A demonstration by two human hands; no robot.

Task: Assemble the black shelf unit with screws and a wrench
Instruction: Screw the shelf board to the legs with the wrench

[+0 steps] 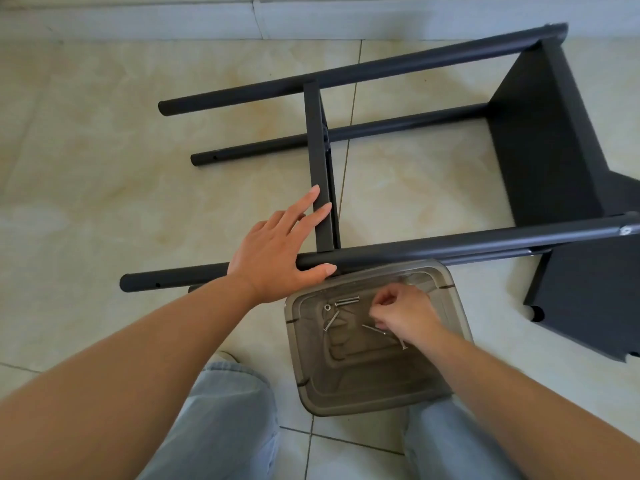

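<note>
The black shelf unit [540, 133] lies on its side on the tiled floor [104, 168], taking up the far and right part of the view, its round poles running left to right. A narrow black shelf panel [320, 161] stands on edge between the far pole and the near pole [450, 247].

The left hand [277, 251] rests flat on the frame with fingers straight and spread: the fingertips touch the panel's near end, and the thumb lies along the near pole.

Just near of that pole sits a smoky translucent plastic tray [346, 393] holding loose silver screws [346, 301] and a washer [327, 307]. The right hand [405, 315] is inside the tray, fingers curled, its fingertips pinching at a screw [374, 329]; whether the screw is lifted cannot be told.

The person's knees in light blue jeans [225, 427] flank the tray's near edge.
</note>
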